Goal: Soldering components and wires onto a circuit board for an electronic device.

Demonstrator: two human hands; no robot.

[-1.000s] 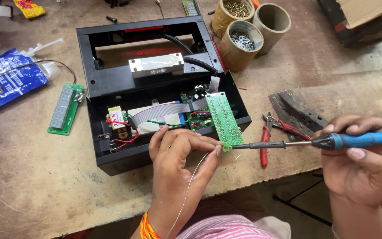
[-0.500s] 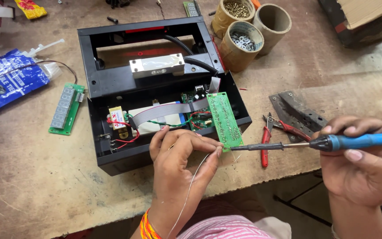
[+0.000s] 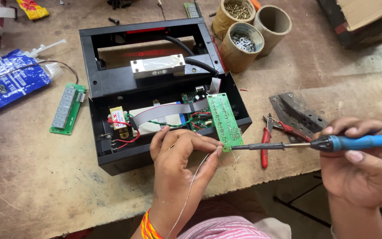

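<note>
Head view: worn brown wooden bench [image 3: 32, 186], scuffed, cluttered. Open black plastic device housing [image 3: 111, 84] sits centre; cardboard tubes of screws and washers [image 3: 243, 46] behind it, red-handled cutters [image 3: 267, 144] and grey metal hinge plates [image 3: 299, 113] to its right, blue plastic pouch [image 3: 5, 82] and loose green display board [image 3: 67, 108] to its left. Left hand [image 3: 180, 161] pinches thin silver solder wire [image 3: 191, 190] at the lower edge of the green circuit board [image 3: 225, 120] propped in the housing. Right hand [image 3: 359, 166] grips the blue-handled soldering iron [image 3: 328, 144], tip at that same board edge. Versus half a second ago: no real shift in hands, iron or board.
</note>
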